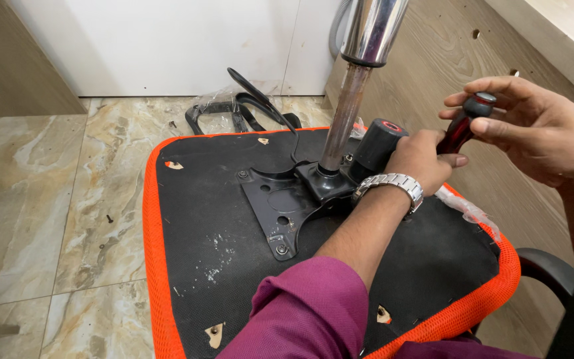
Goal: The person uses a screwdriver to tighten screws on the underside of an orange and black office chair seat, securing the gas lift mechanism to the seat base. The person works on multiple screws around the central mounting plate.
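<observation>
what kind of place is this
Probably an indoor room or workshop corner where furniture is repaired: a marbled tile floor, an upturned chair seat with orange mesh edge, and bare wood panels alongside.

Red-black screwdriver, upright, above upturned seat

- One view only, from a camera on my head, so no second view shares the scene.
- It looks steeply down and forward over my left sleeve, close to the work.
- My left hand sits just right of centre; my right hand is at the upper right, near the frame edge.
- Below both hands, the upturned chair seat fills the lower middle.
- Left of my hands, marble floor runs to a white wall at the top.
</observation>
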